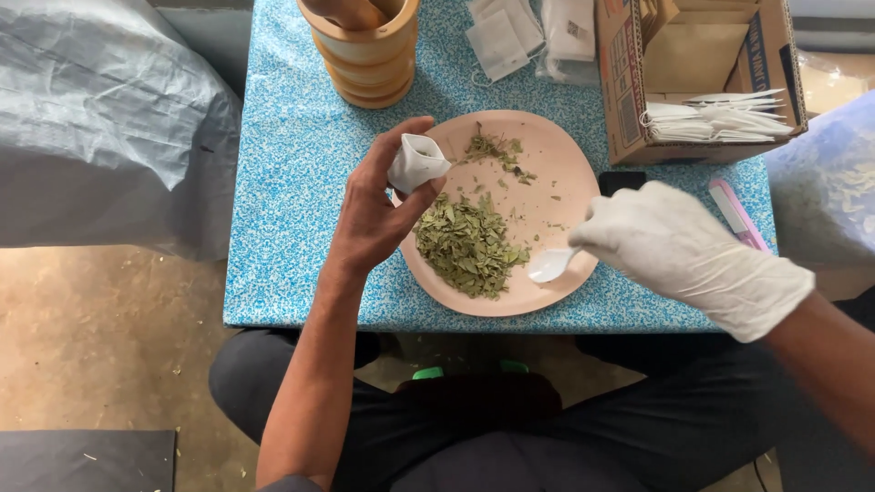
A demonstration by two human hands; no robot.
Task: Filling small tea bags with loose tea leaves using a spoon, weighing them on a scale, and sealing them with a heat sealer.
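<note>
Close by, the gloved right hand (679, 246) has its fingers curled around a white plastic spoon (550, 264) at the pink plate's (565, 173) near rim, while the bare left hand (378, 205) pinches a small white paper sachet (416, 162) over the dried green leaves (469, 244), farther along the counter (292, 182).

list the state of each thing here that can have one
small white bag: held open in the bare left hand
white spoon: held by the gloved right hand, bowl empty, over the plate
pink plate: holds dried green leaves
cardboard box: open, white bags stacked inside
wooden mortar: upright
</note>
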